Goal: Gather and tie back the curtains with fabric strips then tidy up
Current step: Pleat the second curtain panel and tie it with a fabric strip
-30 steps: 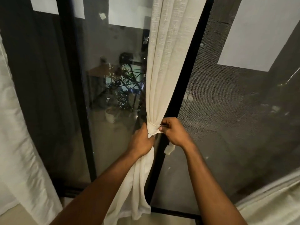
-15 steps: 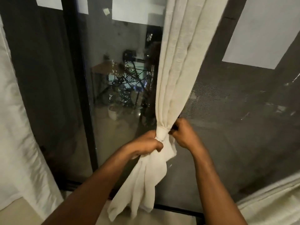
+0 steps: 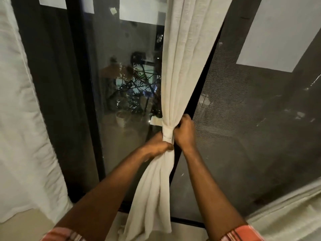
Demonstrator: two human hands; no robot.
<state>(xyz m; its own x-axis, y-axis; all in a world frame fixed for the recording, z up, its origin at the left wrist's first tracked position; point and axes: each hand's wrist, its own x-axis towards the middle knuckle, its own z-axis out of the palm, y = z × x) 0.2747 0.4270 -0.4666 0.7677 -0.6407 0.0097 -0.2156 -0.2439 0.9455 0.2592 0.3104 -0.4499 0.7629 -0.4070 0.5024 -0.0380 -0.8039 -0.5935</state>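
A cream curtain (image 3: 182, 63) hangs in front of a dark glass door and is bunched into a narrow bundle at mid height. A white fabric strip (image 3: 167, 130) is wrapped around the bundle, and one short end of it sticks out to the left. My left hand (image 3: 157, 146) grips the gathered curtain just below the strip. My right hand (image 3: 185, 132) grips the bundle from the right, at the level of the strip. Below my hands the curtain's loose tail fans out toward the floor.
A second white curtain (image 3: 20, 119) hangs along the left edge. More pale fabric (image 3: 286, 216) lies at the lower right. A black door frame (image 3: 83, 101) divides the glass, with a mesh screen panel (image 3: 251, 127) on the right.
The strip now sits wrapped round the bundle with one end poking left. My right hand rose to the strip's level, and my left hand shifted just below it.
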